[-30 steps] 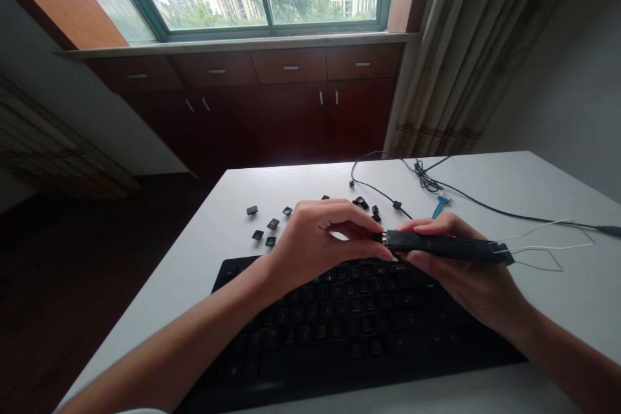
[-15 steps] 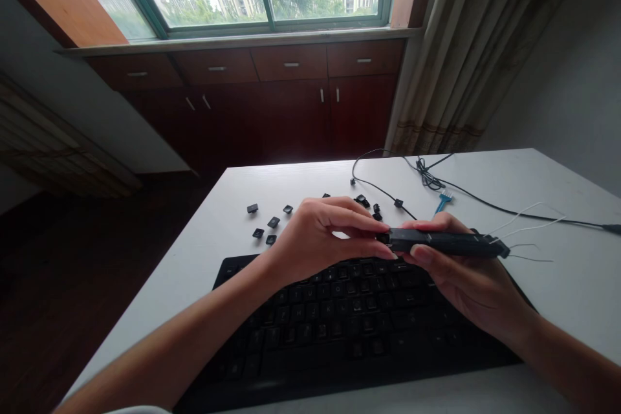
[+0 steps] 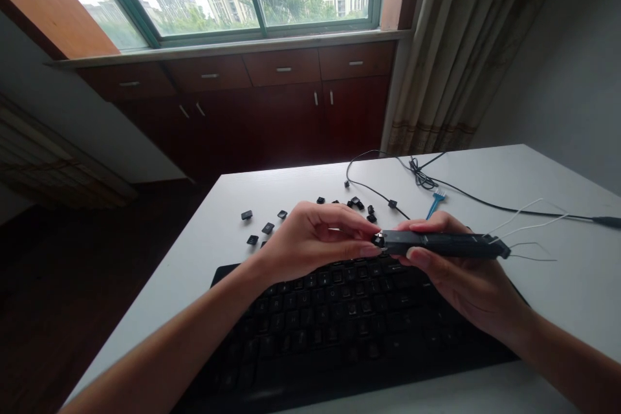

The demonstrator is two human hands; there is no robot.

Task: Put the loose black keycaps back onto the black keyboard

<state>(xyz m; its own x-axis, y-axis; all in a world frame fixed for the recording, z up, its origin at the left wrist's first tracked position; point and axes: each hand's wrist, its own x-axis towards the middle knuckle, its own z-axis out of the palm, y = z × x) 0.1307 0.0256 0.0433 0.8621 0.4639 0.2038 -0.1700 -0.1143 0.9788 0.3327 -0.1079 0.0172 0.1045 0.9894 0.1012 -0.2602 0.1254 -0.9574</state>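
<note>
Your left hand (image 3: 303,249) pinches one piece (image 3: 378,241) at the end of one tool (image 3: 446,245); your right hand (image 3: 468,284) clamps that tool above one keyboard (image 3: 310,317).

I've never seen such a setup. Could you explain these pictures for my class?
No machine: this is a person working bare-handed, seen by a camera worn on the head that looks forward and down. The right hand holds a black tool with thin wires at one end. At its other end, the left hand pinches a small dark piece, too unclear to name. Below, a keyboard lies on a white table; beyond it are loose keycaps, a cable and a blue brush.
</note>
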